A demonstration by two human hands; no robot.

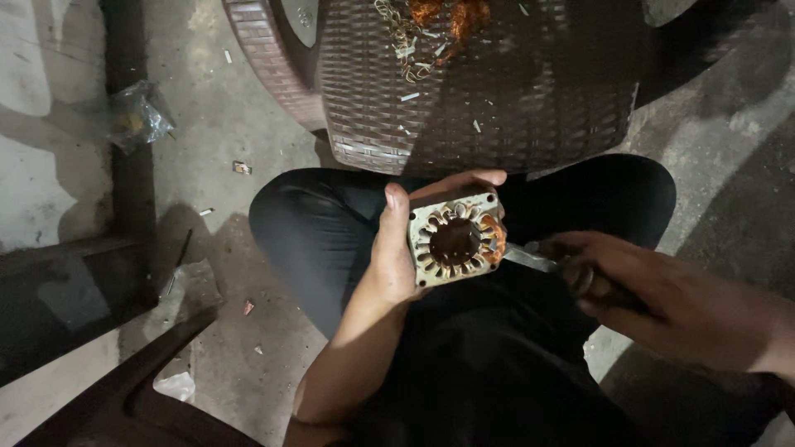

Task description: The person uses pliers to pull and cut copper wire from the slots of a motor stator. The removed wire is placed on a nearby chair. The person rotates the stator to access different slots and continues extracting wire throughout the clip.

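Note:
My left hand (396, 248) grips a square, rusty motor stator (456, 241) with a round bore and slotted teeth, held face up over my lap. Bits of copper winding show at its right side. My right hand (638, 290) is closed around the dark handle of a tool whose metal blade (530, 257) points left and touches the stator's right edge. Both hands hover above my black trousers.
A brown woven plastic stool (464, 91) stands just ahead of my knees, with pulled copper wire (439, 21) and scraps on top. A crumpled plastic bag (137, 116) lies on the concrete floor at left. Dark chair legs cross the lower left.

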